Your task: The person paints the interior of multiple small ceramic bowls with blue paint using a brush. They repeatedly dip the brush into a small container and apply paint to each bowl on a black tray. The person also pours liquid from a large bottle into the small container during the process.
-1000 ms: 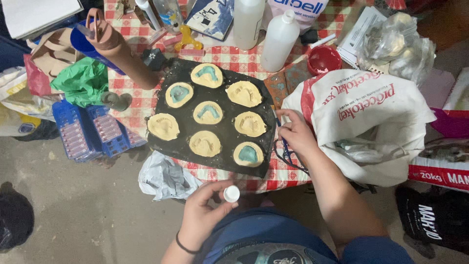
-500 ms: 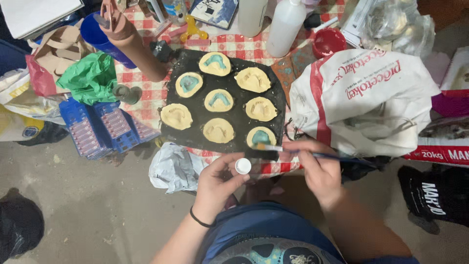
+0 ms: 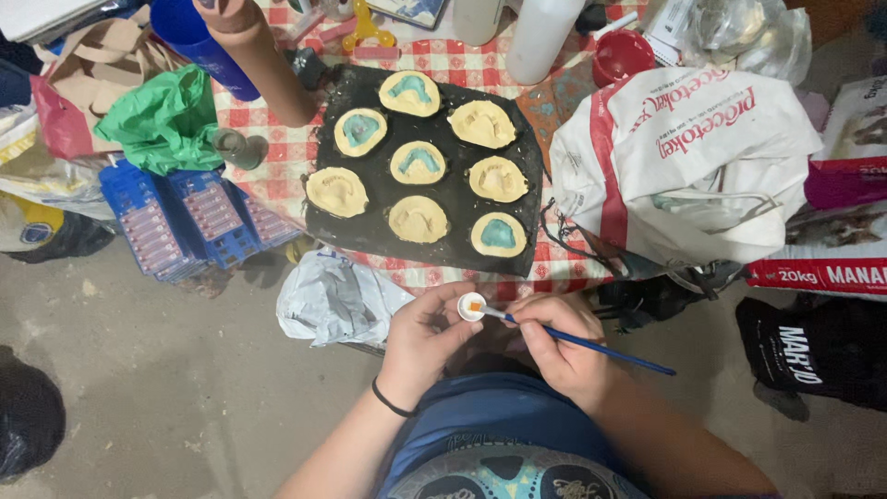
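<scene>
My left hand [image 3: 423, 342] holds a small white cap [image 3: 472, 307] with a dab of orange paint in it, close to my lap. My right hand [image 3: 562, 344] grips a thin blue paintbrush [image 3: 591, 344] whose tip rests in that cap. Just beyond both hands a black tray [image 3: 370, 222] lies on a red-checked tablecloth [image 3: 277, 176]. It carries several cream-coloured moulded pieces, such as the one at the near right [image 3: 499, 235], some with teal paint in their hollows.
A large white sack [image 3: 684, 157] sits right of the tray. Another person's forearm [image 3: 263, 65] reaches over the table at the back left, near a green bag [image 3: 162, 120] and blue trays [image 3: 185, 217]. A crumpled white bag [image 3: 337, 298] lies on the concrete floor.
My right hand left the tray's right edge and came to my lap with the brush, whose tip now sits in the cap. The view has moved closer.
</scene>
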